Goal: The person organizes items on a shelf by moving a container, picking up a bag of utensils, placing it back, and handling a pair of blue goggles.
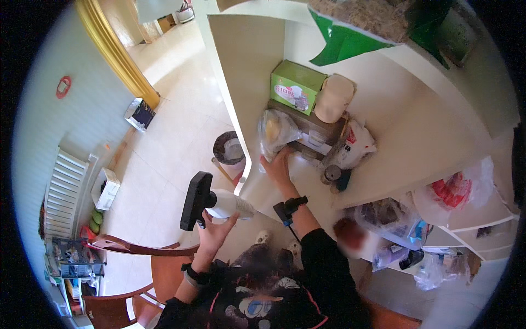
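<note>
My left hand (215,237) is closed round a white spray bottle (233,205) with a black trigger head (196,202); the bottle is tilted, its head toward the left. Inside a white shelf compartment, my right hand (278,168) grips the lower edge of a see-through plastic bag (276,130) with something yellowish in it. Behind the bag stand a green box (296,88) and a rounded beige object (334,98), both on a brown box (315,124). To the right lie a white plastic bag (355,145) and a small dark-lidded jar (332,174).
A green package (350,41) hangs over the shelf edge above. Lower right shelves hold several plastic bags (455,189). Left of the shelf stands a waste bin (229,148) with a dark liner. Wooden chairs (112,310) stand at lower left, near a white radiator (67,189).
</note>
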A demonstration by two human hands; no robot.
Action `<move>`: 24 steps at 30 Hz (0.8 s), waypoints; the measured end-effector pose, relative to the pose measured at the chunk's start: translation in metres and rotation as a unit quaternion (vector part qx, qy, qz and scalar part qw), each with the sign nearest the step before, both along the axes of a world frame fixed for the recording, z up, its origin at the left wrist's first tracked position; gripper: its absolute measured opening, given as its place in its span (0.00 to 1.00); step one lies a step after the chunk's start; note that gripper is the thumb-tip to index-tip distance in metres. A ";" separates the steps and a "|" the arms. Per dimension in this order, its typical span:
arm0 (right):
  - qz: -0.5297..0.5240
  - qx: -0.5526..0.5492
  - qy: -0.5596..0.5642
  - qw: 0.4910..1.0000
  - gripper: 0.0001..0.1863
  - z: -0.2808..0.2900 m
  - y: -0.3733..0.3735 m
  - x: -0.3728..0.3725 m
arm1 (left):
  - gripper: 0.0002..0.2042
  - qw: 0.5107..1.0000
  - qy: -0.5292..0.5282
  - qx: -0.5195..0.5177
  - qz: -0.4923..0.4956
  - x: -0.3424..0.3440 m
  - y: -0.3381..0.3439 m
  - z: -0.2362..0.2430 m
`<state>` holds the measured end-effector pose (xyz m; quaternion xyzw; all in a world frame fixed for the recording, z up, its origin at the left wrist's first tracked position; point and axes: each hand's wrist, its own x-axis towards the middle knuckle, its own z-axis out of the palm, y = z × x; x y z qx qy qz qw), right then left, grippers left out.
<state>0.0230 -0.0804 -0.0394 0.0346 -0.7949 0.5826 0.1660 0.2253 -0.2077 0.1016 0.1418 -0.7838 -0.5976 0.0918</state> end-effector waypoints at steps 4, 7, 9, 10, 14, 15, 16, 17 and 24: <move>0.015 0.060 -0.004 0.998 0.36 -0.001 0.014 -0.003 | 0.28 0.999 -0.045 -0.012 -0.002 -0.002 -0.002 -0.011; 0.034 0.076 -0.072 0.994 0.37 0.018 0.017 -0.005 | 0.28 1.000 -0.028 -0.012 0.005 -0.001 -0.003 -0.012; 0.002 0.115 -0.041 0.992 0.37 0.018 0.020 -0.011 | 0.28 1.000 -0.007 -0.019 0.002 -0.003 -0.003 -0.009; -0.027 0.145 0.009 0.989 0.36 0.012 0.021 -0.015 | 0.28 1.000 0.001 -0.026 -0.001 -0.004 -0.004 -0.007; -0.001 0.153 -0.025 0.988 0.36 0.017 0.020 -0.014 | 0.28 0.999 -0.028 -0.020 0.010 -0.003 -0.002 -0.007; 0.004 0.158 -0.041 0.987 0.38 0.014 0.021 -0.013 | 0.28 0.999 -0.032 -0.018 0.007 -0.003 -0.002 -0.007; 0.008 0.163 -0.057 0.985 0.40 0.012 0.022 -0.013 | 0.28 0.999 -0.035 -0.015 0.005 -0.002 -0.001 -0.007; 0.013 0.168 -0.073 0.983 0.42 0.014 0.022 -0.012 | 0.28 0.999 -0.039 -0.014 0.003 -0.003 -0.001 -0.006; -0.005 0.236 0.061 0.970 0.41 0.024 0.039 0.016 | 0.29 0.998 -0.043 -0.025 -0.032 -0.012 0.004 0.008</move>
